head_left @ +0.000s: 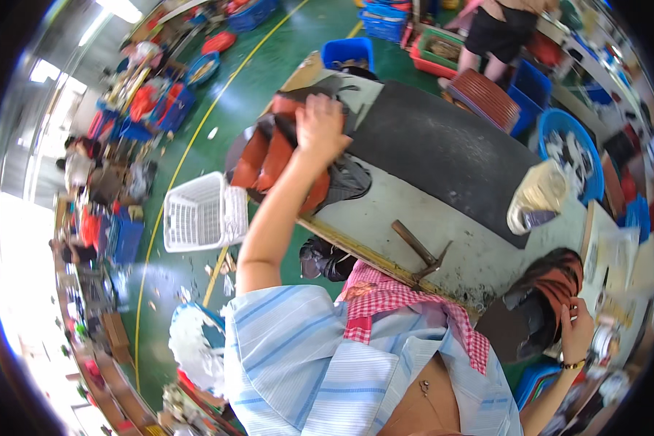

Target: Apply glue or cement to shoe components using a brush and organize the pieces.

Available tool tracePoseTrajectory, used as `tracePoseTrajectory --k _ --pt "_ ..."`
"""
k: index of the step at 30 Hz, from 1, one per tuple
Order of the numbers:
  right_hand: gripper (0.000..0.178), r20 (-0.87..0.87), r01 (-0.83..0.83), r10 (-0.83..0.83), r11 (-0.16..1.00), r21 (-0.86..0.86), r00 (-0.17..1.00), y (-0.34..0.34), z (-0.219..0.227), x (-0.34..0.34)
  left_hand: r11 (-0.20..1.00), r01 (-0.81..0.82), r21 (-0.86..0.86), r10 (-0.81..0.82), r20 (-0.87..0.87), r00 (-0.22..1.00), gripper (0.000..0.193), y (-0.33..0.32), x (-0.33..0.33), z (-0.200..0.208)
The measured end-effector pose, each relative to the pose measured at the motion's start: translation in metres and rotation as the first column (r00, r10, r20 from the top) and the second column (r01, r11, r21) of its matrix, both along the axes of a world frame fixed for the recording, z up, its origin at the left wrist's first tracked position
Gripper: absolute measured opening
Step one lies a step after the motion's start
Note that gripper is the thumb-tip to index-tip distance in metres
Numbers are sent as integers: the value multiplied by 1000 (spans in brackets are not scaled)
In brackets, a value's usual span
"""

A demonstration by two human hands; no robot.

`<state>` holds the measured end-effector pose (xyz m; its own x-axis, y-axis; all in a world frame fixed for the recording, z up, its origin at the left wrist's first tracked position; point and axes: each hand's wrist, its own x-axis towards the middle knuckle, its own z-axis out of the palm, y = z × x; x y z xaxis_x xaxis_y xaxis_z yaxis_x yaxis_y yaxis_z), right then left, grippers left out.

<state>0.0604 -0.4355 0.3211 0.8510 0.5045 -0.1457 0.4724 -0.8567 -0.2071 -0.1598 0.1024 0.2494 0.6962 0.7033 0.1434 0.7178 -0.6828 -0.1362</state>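
**Plainly stretched between both ends of the table (363, 221)**

Spreading the left grip (321, 129) loosely over brown and black pieces (258, 158) piled at the left end, partly overhanging. Pinching the edge of a brown-and-black bundle (562, 282) in the right grip (576, 330), at the near right corner, beyond a hammer (413, 241).

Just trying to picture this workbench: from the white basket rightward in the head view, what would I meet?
White basket → left hand over a brown-and-black stack → hammer → right hand touching a brown-and-black bundle.
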Motion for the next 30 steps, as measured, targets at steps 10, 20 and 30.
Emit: tracePoseTrajectory --k 10,20,30 --pt "25 -81 -679 699 711 185 710 208 -25 24 934 -248 -257 176 -271 946 55 133 -17 -70" --pt "21 -55 -712 779 596 371 624 241 -68 18 539 793 284 -840 104 533 6 -1 54 -77" --pt "46 154 -805 841 421 418 519 352 -221 8 513 820 254 -818 -144 557 13 -55 60 -159"
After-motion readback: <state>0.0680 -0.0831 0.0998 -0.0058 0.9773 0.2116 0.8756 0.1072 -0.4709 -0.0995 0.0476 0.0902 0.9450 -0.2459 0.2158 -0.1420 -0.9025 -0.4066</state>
